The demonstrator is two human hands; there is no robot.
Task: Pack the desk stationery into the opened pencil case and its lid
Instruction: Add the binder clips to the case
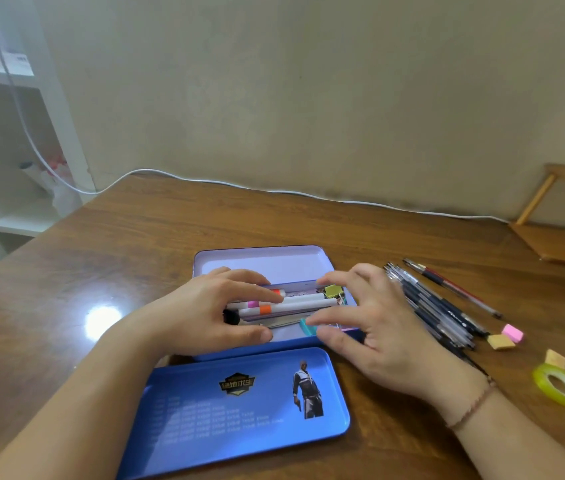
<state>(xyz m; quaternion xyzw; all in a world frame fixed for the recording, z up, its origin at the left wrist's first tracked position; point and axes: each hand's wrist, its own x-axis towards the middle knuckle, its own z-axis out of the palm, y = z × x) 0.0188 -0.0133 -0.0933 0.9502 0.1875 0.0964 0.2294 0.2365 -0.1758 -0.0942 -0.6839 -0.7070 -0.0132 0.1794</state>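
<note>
Loose pen bundle (436, 306) lies on desk (135, 271) to the right of the pencil case (274, 348), long axis running diagonal, far-left to near-right. R hand (378, 327) is right beside it, L hand (211, 317) well apart. Both hands sit over the case: L fingers curled on the markers (291, 304) inside, R fingers spread and relaxed, gripping nothing. Erasers (506, 337) and tape roll (561, 391) further right. Blue lid (204, 420) nearest me. Likely next grab: pens, w/ R hand.

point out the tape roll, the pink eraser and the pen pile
tape roll (551, 396): head view, left side of its yellow-green ring
pink eraser (512, 332): head view, top face
pen pile (436, 306): head view, barrels mid-pile
</note>
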